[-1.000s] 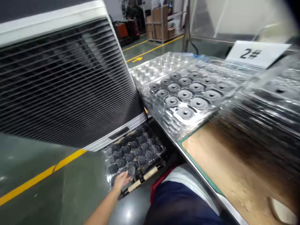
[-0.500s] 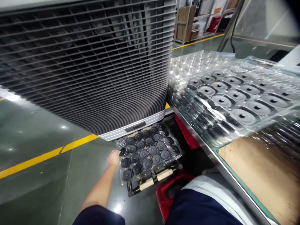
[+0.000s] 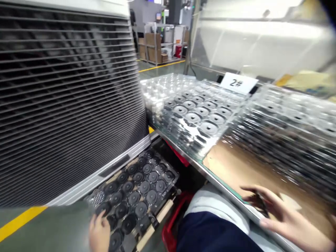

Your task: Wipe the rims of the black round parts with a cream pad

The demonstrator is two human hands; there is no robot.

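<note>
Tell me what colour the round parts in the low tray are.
The round parts look black or very dark grey, clearest in the head view.

Glossy clear plastic trays [image 3: 157,87], matt brown cardboard [image 3: 236,164]

Bright glare sits on the clear plastic trays [image 3: 191,115] beyond the left hand [image 3: 99,232]. Blur smears the stack [image 3: 291,129] above the right hand [image 3: 286,213] (edges bowed, too).

Steel-edged surface [image 3: 210,176] at four o'clock, topped by tan board [image 3: 236,164]; stacked clear blister trays [image 3: 194,113] holding grey discs at two o'clock, a "2#" card [image 3: 238,83] beyond them near one o'clock.
</note>
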